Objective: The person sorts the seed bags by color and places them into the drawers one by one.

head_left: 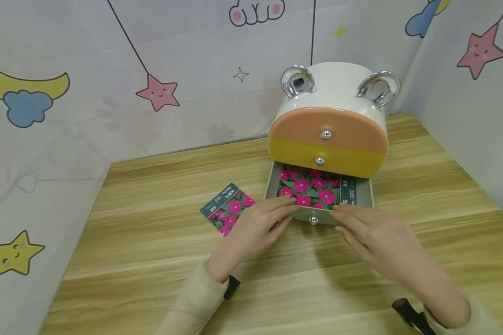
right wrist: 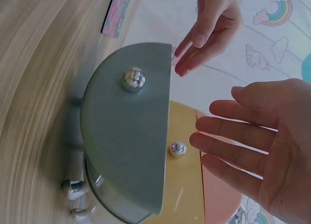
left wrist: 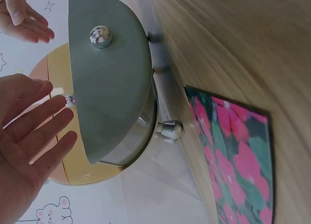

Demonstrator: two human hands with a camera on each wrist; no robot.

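Observation:
A white bear-shaped cabinet (head_left: 339, 79) stands at the back with its grey-green bottom drawer (head_left: 269, 186) pulled out. Inside lies a picture card with pink flowers (head_left: 302, 185). My left hand (head_left: 255, 221) reaches over the drawer's left front edge, fingers extended. Over the right front edge is my right hand (head_left: 379, 239), its fingers likewise straight and spread in the right wrist view. Neither hand holds anything. Between them the drawer's silver knob (head_left: 313, 220) shows. A second flower card (head_left: 230, 209) lies on the table, partly behind my left hand.
The cabinet's orange drawer (head_left: 293, 123) and yellow drawer (head_left: 348, 163) are closed. Silver loop ears (head_left: 386, 100) stick up on top. A patterned curtain (head_left: 201, 56) borders the wooden table (head_left: 142, 232) behind and at both sides.

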